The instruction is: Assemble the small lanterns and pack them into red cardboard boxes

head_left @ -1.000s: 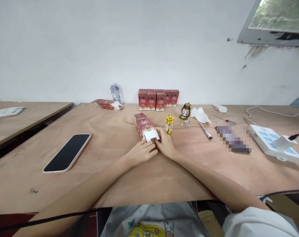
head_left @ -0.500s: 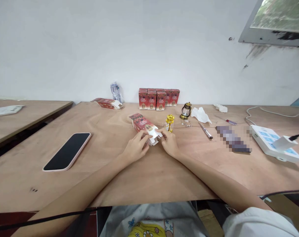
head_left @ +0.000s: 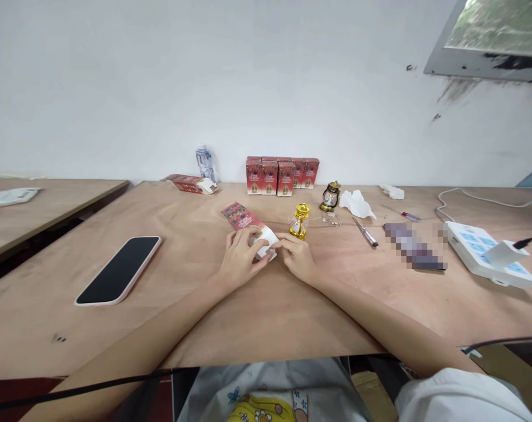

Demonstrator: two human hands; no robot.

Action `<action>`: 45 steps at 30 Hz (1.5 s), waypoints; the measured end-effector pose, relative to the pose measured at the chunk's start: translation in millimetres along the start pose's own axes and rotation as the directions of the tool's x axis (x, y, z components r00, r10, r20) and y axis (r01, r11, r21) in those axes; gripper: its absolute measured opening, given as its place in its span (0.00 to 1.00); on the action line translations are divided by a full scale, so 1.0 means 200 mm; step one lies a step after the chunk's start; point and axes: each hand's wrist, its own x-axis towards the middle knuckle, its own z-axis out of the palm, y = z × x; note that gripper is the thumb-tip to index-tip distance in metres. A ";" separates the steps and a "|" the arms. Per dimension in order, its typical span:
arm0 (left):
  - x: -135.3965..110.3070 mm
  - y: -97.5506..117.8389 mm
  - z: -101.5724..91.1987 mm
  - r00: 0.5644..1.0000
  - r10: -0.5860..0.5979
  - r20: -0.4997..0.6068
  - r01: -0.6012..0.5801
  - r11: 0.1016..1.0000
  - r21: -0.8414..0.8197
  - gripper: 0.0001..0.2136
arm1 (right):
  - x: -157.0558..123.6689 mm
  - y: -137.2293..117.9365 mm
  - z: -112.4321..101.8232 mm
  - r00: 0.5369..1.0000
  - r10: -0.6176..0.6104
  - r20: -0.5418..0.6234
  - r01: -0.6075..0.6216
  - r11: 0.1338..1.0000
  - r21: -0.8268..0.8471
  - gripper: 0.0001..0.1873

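Observation:
A red printed cardboard box (head_left: 243,217) lies on the table with its white flaps facing me. My left hand (head_left: 241,258) is closed around the flap end, thumb across the white part, hiding some of the box. My right hand (head_left: 297,257) has its fingers bent together at the right side of the white flaps, pinching or pressing one of them. Just beyond my right hand stands a small gold lantern (head_left: 300,223) with a clear body. Farther back to the right is a dark bronze lantern (head_left: 330,197).
Several upright red boxes (head_left: 277,176) stand by the wall, with another opened box (head_left: 194,184) and a plastic bottle (head_left: 206,164) to their left. A phone (head_left: 119,271) lies at left. Crumpled tissue (head_left: 357,203), a screwdriver (head_left: 366,232) and a power strip (head_left: 490,255) are at right.
The box has shifted slightly left and turned in my left hand. My right hand has drawn a little down and away from the gold lantern, which now shows more fully.

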 end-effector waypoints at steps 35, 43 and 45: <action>0.03 -0.04 -0.03 0.935 0.320 -0.155 -0.311 0.947 0.079 0.13 | -0.02 -0.10 0.00 0.951 -0.308 -0.008 0.307 0.950 -0.055 0.11; 0.03 -0.07 -0.01 0.924 0.285 -0.256 -0.271 0.958 0.093 0.07 | -0.01 -0.06 0.01 0.993 -0.105 0.051 0.104 0.994 0.020 0.16; 0.04 -0.07 -0.01 0.920 0.297 -0.258 -0.282 0.955 0.093 0.05 | -0.01 -0.05 0.01 0.995 -0.096 0.037 0.094 0.994 0.047 0.18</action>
